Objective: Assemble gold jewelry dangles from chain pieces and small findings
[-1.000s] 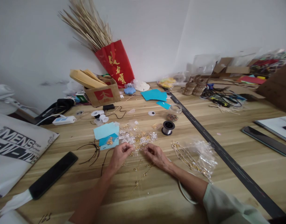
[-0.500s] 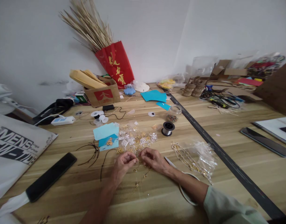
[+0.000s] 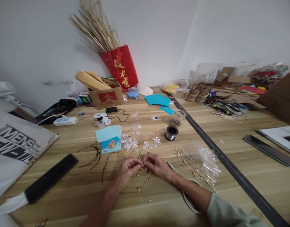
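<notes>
My left hand point(image 3: 129, 170) and my right hand point(image 3: 156, 165) meet fingertip to fingertip low in the middle of the head view. Both are closed in a pinch, and whatever is between the fingers is too small to make out. Just under them a thin gold chain with beads point(image 3: 138, 190) runs down over the wooden table. Beyond the fingers lie small gold and silver jewellery findings point(image 3: 145, 144), in loose heaps and clear bags. White-handled scissors point(image 3: 191, 201) lie partly beneath my right forearm.
A wire spool point(image 3: 171, 133) and a bead jar point(image 3: 177, 118) stand beyond my right hand. Gold chains point(image 3: 194, 168) with clear plastic bags point(image 3: 210, 162) lie to the right. Blue cards point(image 3: 108, 134) and black cords point(image 3: 95, 154) are at left. A dark strip point(image 3: 206, 140) crosses the table.
My left hand has moved a little right, so its fingertips now meet those of my right hand. The whole view has shifted slightly.
</notes>
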Motion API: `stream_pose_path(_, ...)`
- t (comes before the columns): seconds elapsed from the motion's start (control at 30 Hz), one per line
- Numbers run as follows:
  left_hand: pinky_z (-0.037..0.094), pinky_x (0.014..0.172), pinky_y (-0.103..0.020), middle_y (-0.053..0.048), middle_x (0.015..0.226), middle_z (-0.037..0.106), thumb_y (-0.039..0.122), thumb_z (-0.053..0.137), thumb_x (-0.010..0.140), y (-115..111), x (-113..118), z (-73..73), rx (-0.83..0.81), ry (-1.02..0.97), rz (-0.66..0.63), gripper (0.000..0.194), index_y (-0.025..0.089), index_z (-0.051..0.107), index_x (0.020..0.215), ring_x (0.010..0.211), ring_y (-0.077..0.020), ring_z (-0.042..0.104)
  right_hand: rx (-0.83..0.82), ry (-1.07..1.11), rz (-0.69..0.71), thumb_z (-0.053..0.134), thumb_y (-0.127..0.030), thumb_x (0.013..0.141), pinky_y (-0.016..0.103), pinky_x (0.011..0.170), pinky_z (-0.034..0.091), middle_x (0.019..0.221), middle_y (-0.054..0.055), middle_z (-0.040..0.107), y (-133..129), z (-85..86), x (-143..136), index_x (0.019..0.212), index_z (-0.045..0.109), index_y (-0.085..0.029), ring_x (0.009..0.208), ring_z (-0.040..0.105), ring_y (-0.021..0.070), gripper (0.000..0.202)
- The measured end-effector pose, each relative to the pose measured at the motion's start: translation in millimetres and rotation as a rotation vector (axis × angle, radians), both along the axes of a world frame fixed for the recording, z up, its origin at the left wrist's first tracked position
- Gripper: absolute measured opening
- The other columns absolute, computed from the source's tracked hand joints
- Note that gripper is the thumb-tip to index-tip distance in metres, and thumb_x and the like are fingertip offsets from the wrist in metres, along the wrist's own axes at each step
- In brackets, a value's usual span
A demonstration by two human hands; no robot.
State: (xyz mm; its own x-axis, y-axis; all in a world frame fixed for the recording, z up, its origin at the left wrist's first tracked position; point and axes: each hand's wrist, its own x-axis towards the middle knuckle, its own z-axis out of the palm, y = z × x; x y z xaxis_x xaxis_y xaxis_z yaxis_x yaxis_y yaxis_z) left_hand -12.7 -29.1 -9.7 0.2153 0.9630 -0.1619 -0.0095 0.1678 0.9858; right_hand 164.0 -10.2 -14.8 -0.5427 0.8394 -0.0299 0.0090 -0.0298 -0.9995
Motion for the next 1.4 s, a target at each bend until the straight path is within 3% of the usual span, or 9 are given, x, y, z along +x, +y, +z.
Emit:
stream_pose_path(0.43, 0.051, 0.074, -0.033, -0.008, 0.078, 0.073, 0.028, 0.065, 0.071, -1.7, -4.6, -8.3, -0.119, -0.251, -0.004, 0.021, 0.012, 0.071, 0.084, 0.072, -0.0189, 0.067, -0.086, 0.044, 0.002, 0.06, -0.055, 0.077, 0.018, 0.044, 0.04, 0.063, -0.002, 0.056, 3.3, 0.6, 0.4, 0.081, 0.051, -0.017, 0.049, 0.051, 0.0079, 0.04)
stream_pose_path(0.73, 0.05, 0.073, -0.031, -0.007, 0.08, 0.073, 0.03, 0.069, 0.071, -1.5, -5.0, -6.2, -0.098, -0.235, -0.018, 0.023, 0.012, 0.07, 0.086, 0.073, -0.0181, 0.067, -0.107, 0.051, 0.001, 0.062, -0.054, 0.076, 0.017, 0.042, 0.039, 0.058, -0.004, 0.054, 4.1, 2.3, 0.5, 0.08, 0.05, -0.016, 0.045, 0.049, 0.0063, 0.04)
stream_pose_path(0.93, 0.048, 0.065, -0.026, -0.004, 0.068, 0.071, 0.03, 0.074, 0.065, -1.3, -3.4, -2.3, -0.085, -0.268, 0.045, 0.019, 0.013, 0.067, 0.069, 0.063, -0.0139, 0.062, -0.097, 0.048, -0.008, 0.062, -0.051, 0.077, 0.017, 0.042, 0.041, 0.058, -0.004, 0.053, 5.5, -0.9, 0.8, 0.079, 0.05, -0.017, 0.045, 0.049, 0.0065, 0.037)
stream_pose_path(1.1, 0.045, 0.056, -0.022, 0.0, 0.059, 0.067, 0.024, 0.079, 0.058, 1.3, -3.8, -3.1, -0.117, -0.32, 0.114, 0.022, 0.013, 0.066, 0.073, 0.054, -0.0106, 0.059, -0.081, 0.039, -0.006, 0.061, -0.05, 0.078, 0.016, 0.042, 0.041, 0.059, -0.004, 0.052, 5.9, -1.7, 1.6, 0.079, 0.05, -0.016, 0.046, 0.048, 0.006, 0.036)
stream_pose_path(1.4, 0.041, 0.045, -0.02, -0.001, 0.062, 0.069, 0.023, 0.08, 0.055, -0.8, -4.2, 1.3, -0.172, -0.346, 0.057, 0.021, 0.012, 0.068, 0.068, 0.044, -0.0082, 0.055, -0.083, 0.03, 0.0, 0.061, -0.05, 0.078, 0.016, 0.042, 0.04, 0.061, -0.004, 0.052, 5.5, -1.1, 2.1, 0.079, 0.049, -0.016, 0.048, 0.048, 0.0065, 0.036)
